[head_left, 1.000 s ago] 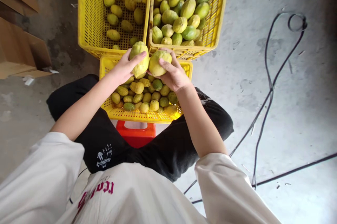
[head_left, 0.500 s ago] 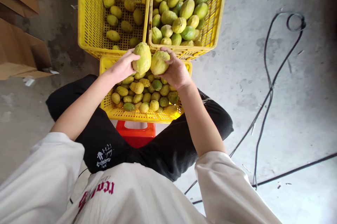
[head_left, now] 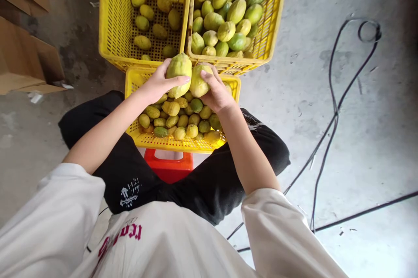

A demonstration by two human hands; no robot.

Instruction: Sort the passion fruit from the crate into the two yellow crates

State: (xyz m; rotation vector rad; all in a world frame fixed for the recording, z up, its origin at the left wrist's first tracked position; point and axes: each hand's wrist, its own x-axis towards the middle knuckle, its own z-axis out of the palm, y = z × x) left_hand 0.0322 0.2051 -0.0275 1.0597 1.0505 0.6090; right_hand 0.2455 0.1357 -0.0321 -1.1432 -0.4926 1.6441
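Left hand (head_left: 156, 85) grips 1 yellow-green fruit (head_left: 178, 71); right hand (head_left: 217, 95) grips another fruit (head_left: 197, 83), both touching above the near crate (head_left: 183, 143). Recommended: keep fingers firm, rotate each for full surface check.

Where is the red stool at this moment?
In the head view, the red stool sits at centre, between the person's knees, directly under the near edge of the nearest yellow crate of fruit.
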